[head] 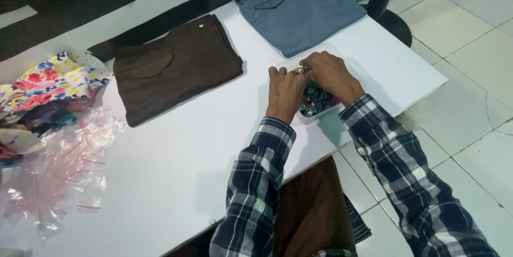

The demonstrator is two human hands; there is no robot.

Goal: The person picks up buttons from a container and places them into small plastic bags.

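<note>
white table [176, 150] on tiled floor [470, 48]; my left hand [285, 92] and right hand [331, 75] curl over the button tray [320, 111], fingertips pinching one small button [300, 69].

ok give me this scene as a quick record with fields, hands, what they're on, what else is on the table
left hand: over the clear tray, fingers curled, touching the right hand
right hand: over the same tray, fingertips pinching a small round piece with the left
clear tray: near the table's right edge, holds small coloured round pieces
brown trousers: folded, table centre
blue-grey trousers: folded, far side
floral fabric: left edge
plastic bags: crumpled, near left
table: white
</note>
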